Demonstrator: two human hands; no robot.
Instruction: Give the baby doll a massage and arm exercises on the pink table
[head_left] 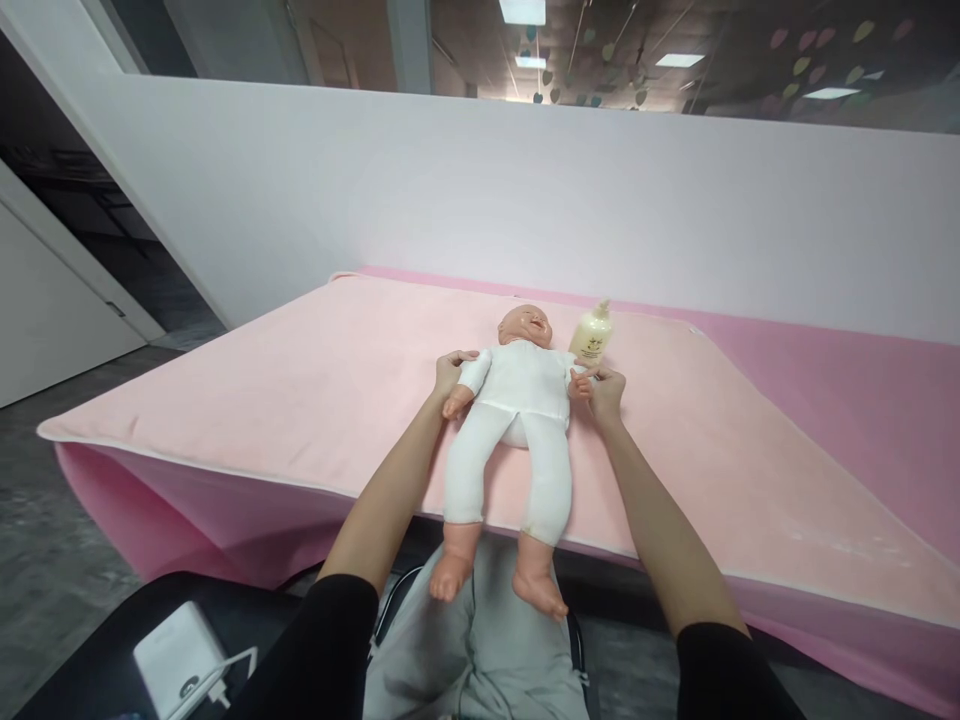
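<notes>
A baby doll (525, 375) lies on its back on a pink towel-like cover, with its head toward the wall and its bare feet hanging over the near edge. Its body is white cloth; the head, hands and feet are skin-toned plastic. My left hand (452, 372) has its fingers closed at the doll's arm on the left side. On the other side, my right hand (606, 390) pinches the doll's other arm near its small hand. Just beyond my right hand stands a pale yellow pump bottle (591, 335) with a printed label, close to the doll's shoulder.
The light pink cover (262, 380) lies over a darker pink cloth (885, 400) on the table. Behind it rises a white partition (525, 190) with glass above. At lower left, a white device with a cable (180, 655) rests on a black chair (97, 640).
</notes>
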